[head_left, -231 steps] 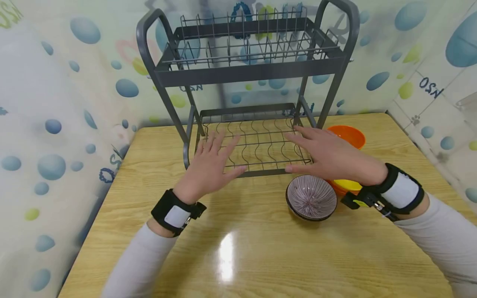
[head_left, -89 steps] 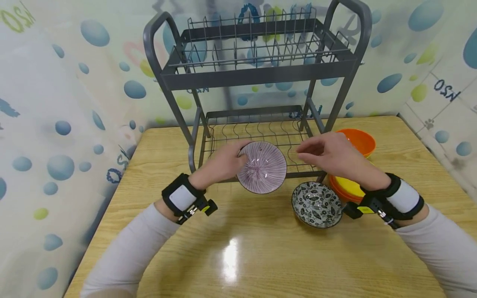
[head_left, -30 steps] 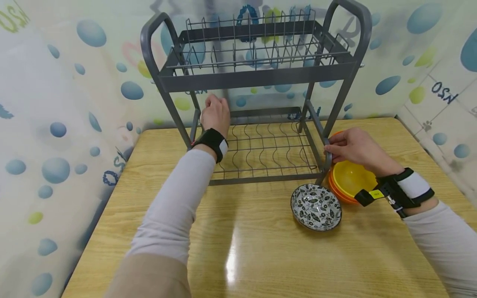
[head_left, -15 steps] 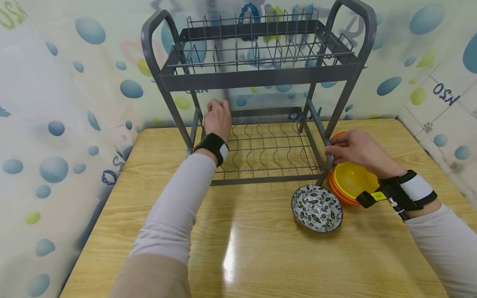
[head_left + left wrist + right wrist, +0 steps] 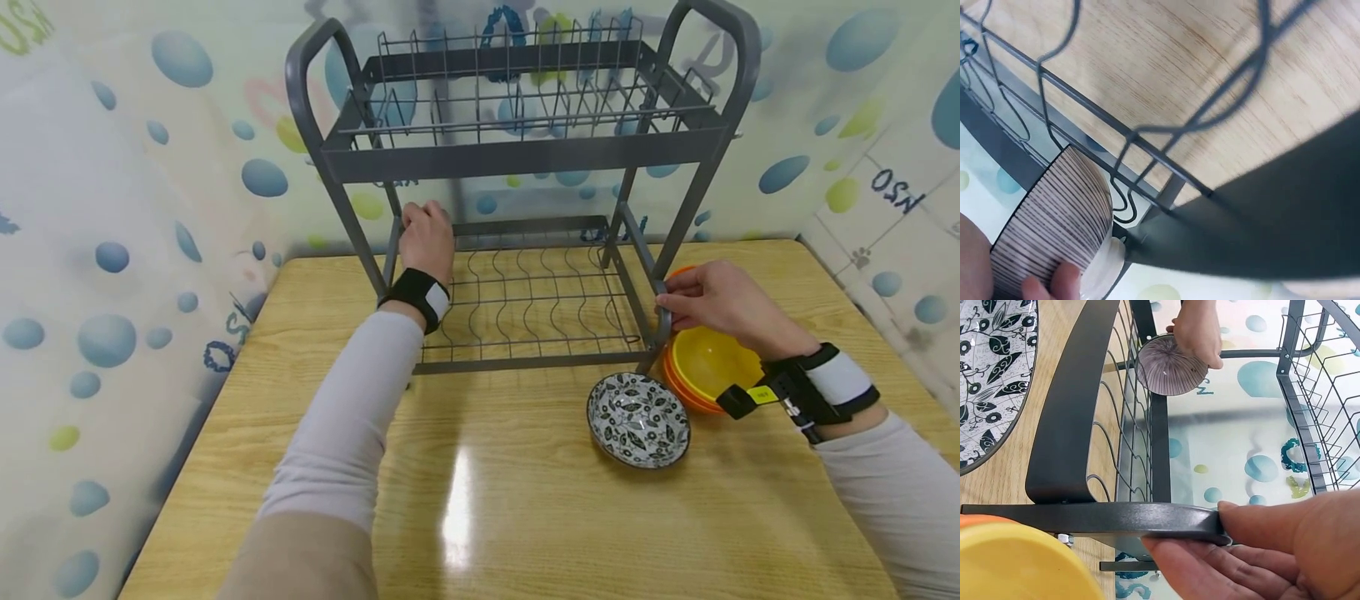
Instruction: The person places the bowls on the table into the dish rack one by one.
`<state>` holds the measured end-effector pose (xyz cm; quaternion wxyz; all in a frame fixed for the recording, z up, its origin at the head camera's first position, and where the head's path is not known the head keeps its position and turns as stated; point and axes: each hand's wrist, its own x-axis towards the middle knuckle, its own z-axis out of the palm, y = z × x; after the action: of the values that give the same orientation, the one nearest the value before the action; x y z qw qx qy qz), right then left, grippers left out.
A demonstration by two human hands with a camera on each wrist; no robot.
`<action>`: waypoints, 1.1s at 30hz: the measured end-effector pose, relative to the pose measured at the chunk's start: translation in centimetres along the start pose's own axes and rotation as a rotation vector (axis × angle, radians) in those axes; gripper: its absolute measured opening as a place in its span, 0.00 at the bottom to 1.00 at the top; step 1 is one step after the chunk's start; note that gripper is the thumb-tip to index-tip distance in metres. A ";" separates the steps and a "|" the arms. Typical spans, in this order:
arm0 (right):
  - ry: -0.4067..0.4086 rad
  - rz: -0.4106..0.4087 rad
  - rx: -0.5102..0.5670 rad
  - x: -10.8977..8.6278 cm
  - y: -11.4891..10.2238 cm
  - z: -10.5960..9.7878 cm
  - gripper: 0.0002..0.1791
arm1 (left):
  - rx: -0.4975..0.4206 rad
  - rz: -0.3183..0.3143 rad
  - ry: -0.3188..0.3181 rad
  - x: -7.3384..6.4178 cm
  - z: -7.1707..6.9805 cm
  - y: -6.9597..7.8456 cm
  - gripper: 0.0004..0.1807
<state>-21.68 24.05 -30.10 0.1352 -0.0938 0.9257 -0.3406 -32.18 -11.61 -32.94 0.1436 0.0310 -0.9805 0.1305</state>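
A two-tier grey metal dish rack [image 5: 525,157] stands against the wall. My left hand [image 5: 427,240] reaches between its tiers, at the left end of the lower shelf. It grips a purple-striped bowl [image 5: 1063,215], which the hand hides in the head view. In the left wrist view the bowl is on its side, its white foot close to the shelf's end and its rim by the wires. The right wrist view shows the inside of this bowl [image 5: 1169,369]. At the right, my right hand [image 5: 720,302] pinches the rack's side frame [image 5: 1104,520] between thumb and fingers.
A black-and-white leaf-patterned bowl [image 5: 637,421] sits on the table in front of the rack's right corner. Yellow [image 5: 716,362] and orange bowls are stacked beside it, under my right hand. The upper tier [image 5: 517,92] has upright wire dividers.
The striped bowl, earlier on top of the patterned bowl, has gone into the lower tier with my left hand. My right hand has moved to the rack's side. Lately the left hand shifted slightly left.
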 end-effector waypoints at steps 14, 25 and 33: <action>-0.001 0.006 -0.020 0.1 -0.1 0.0 0.29 | -0.097 -0.060 -0.076 -0.1 -0.2 -0.5 0.15; 0.017 0.007 -0.008 -0.1 -0.2 -0.3 0.28 | -0.165 -0.053 -0.037 0.0 -0.5 -0.7 0.16; 0.000 0.007 0.018 0.0 0.0 -0.2 0.28 | -0.218 -0.027 -0.091 -0.1 -1.3 -1.3 0.19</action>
<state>-21.77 24.14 -29.96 0.1372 -0.0891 0.9229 -0.3486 -31.58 -12.48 -31.47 0.1034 0.0344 -0.9939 0.0194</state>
